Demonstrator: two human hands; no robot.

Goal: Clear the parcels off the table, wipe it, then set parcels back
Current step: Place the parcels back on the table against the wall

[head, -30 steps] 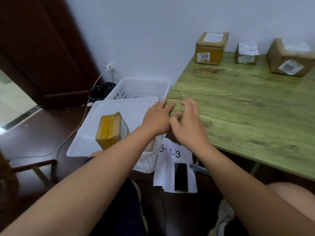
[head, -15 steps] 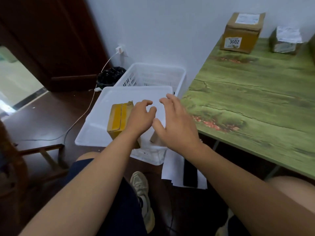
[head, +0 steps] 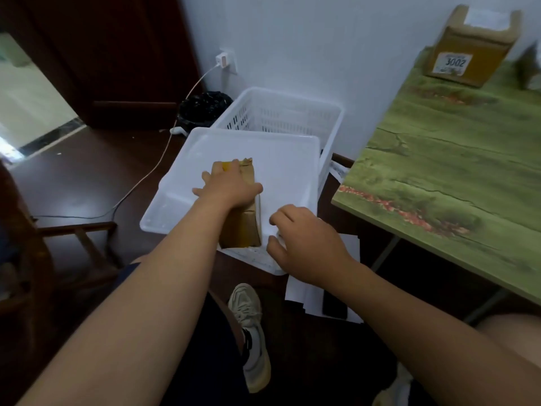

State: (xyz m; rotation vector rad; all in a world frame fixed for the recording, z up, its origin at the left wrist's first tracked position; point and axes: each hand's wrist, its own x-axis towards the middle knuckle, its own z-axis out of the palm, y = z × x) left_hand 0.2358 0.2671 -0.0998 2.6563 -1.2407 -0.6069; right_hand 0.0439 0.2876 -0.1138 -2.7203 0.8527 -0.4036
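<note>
A brown taped parcel point(head: 243, 227) lies in the white plastic tray point(head: 254, 136) on the floor side, left of the green table point(head: 453, 171). My left hand point(head: 231, 186) sits on top of this parcel, with fingers curled over its left and far edges and the thumb on its right side. Just right of the parcel, my right hand point(head: 304, 241) hovers over the tray's near right corner with fingers loosely curled, holding nothing. Another parcel, marked 3002 point(head: 468, 51), stands at the table's far edge by the wall. A further parcel point(head: 530, 65) shows partly at the right edge.
A white slotted basket point(head: 281, 112) stands behind the tray against the wall. A black bin bag point(head: 205, 106), a plugged charger point(head: 222, 60) with its cable, a wooden chair point(head: 79, 230), and white paper point(head: 298, 291) with a phone point(head: 333, 306) are around my feet.
Both hands have left the table edge and moved left and down to the tray. My left hand has closed over the brown parcel, and my view has turned towards the tray.
</note>
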